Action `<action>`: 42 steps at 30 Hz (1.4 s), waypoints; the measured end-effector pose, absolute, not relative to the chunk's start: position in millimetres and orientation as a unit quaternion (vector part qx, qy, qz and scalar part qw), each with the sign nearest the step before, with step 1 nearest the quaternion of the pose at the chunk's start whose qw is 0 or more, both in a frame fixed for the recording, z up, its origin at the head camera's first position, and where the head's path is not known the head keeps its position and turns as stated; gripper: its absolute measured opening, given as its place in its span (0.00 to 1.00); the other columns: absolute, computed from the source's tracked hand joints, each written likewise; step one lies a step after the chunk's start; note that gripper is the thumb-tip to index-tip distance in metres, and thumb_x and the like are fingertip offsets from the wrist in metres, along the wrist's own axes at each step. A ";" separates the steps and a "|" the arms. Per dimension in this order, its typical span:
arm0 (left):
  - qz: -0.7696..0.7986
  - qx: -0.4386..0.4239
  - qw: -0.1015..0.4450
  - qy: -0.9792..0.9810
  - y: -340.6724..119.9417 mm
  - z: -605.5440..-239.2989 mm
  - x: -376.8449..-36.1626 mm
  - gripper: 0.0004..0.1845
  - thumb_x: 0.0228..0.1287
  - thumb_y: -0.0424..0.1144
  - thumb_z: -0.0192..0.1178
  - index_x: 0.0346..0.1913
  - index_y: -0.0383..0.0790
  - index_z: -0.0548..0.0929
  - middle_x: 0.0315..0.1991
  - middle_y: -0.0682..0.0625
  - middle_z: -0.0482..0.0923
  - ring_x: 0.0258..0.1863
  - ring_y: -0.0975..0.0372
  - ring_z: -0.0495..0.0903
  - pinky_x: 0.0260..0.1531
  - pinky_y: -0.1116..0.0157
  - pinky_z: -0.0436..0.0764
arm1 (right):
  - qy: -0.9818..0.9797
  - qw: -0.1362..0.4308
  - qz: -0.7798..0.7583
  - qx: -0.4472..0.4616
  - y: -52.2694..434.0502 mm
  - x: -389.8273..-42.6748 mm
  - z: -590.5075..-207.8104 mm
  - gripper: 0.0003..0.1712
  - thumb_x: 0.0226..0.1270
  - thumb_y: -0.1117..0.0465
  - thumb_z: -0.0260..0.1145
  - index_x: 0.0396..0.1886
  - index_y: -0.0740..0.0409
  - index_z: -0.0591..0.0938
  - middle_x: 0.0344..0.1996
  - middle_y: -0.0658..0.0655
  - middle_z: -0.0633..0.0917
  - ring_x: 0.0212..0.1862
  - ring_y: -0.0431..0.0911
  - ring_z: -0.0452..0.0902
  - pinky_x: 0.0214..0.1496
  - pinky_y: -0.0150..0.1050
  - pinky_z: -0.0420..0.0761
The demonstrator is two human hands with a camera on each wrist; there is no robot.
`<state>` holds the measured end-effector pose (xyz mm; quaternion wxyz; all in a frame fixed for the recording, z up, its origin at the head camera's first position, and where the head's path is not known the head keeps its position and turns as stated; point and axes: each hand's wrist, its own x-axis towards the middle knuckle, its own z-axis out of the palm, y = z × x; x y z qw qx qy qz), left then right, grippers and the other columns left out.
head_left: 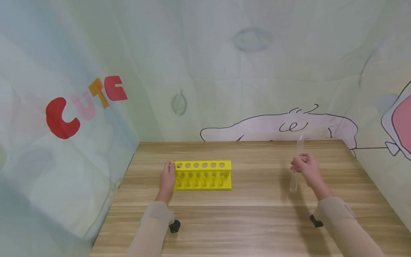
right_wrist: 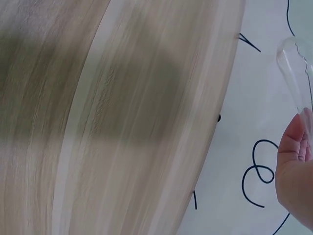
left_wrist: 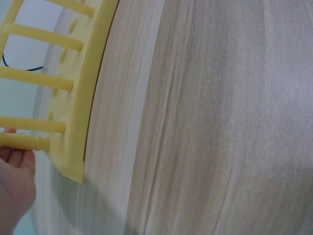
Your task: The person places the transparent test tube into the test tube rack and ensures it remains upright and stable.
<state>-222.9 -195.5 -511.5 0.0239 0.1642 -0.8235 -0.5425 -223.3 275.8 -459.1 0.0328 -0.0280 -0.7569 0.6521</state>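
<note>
A yellow test-tube rack [head_left: 203,175] with a row of round holes stands on the wooden table [head_left: 257,221], left of centre. My left hand [head_left: 168,177] grips its left end; the left wrist view shows the rack [left_wrist: 58,83] from close up with my left hand [left_wrist: 14,186] at its corner. My right hand [head_left: 305,168] holds a clear glass test tube [head_left: 297,165] nearly upright above the right part of the table. In the right wrist view the test tube [right_wrist: 296,73] pokes out past my fingers [right_wrist: 293,166].
Fabric walls printed with cartoon drawings and the coloured letters "CUTE" [head_left: 85,105] close in the table at the back and both sides. The table's far edge [head_left: 244,142] meets the back wall. Small black wrist-camera mounts [head_left: 174,226] hang under both sleeves.
</note>
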 end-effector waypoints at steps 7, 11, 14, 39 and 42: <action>-0.544 0.161 0.019 -0.823 -195.9 -511.5 -223.4 0.27 0.67 0.57 0.30 0.61 0.47 0.61 0.61 0.44 0.63 0.52 0.54 0.65 0.55 0.53 0.65 | -0.735 0.028 0.677 -0.010 264.2 -223.9 -456.5 0.11 0.63 0.67 0.51 0.42 0.61 0.60 0.19 0.41 0.80 0.22 0.35 0.77 0.27 0.28 0.79; -0.546 0.164 0.017 -0.821 -196.0 -511.3 -222.8 0.26 0.67 0.56 0.30 0.61 0.47 0.61 0.60 0.45 0.64 0.50 0.54 0.65 0.54 0.54 0.65 | -0.714 0.024 0.700 0.001 258.6 -224.4 -454.5 0.11 0.63 0.69 0.51 0.41 0.58 0.60 0.19 0.43 0.81 0.22 0.36 0.78 0.28 0.31 0.80; -0.549 0.164 0.016 -0.820 -196.0 -511.7 -223.0 0.26 0.67 0.56 0.30 0.62 0.48 0.60 0.60 0.45 0.63 0.50 0.55 0.65 0.53 0.55 0.66 | -0.704 0.022 0.710 0.007 254.9 -224.9 -452.9 0.11 0.62 0.70 0.50 0.41 0.56 0.60 0.19 0.44 0.81 0.22 0.36 0.78 0.28 0.31 0.80; -0.546 0.141 0.031 -0.825 -196.5 -514.4 -225.0 0.27 0.68 0.54 0.30 0.61 0.42 0.60 0.62 0.42 0.62 0.59 0.52 0.61 0.60 0.52 0.61 | -0.669 0.011 0.741 0.060 235.4 -225.1 -444.2 0.12 0.61 0.72 0.51 0.39 0.56 0.59 0.22 0.48 0.82 0.25 0.39 0.80 0.32 0.33 0.81; -0.545 0.138 0.032 -0.827 -197.4 -515.6 -225.5 0.27 0.68 0.54 0.30 0.61 0.42 0.61 0.62 0.42 0.61 0.60 0.52 0.61 0.60 0.53 0.60 | -0.670 0.012 0.739 0.066 232.0 -224.8 -442.2 0.12 0.61 0.73 0.51 0.39 0.57 0.59 0.22 0.48 0.82 0.26 0.39 0.80 0.32 0.33 0.81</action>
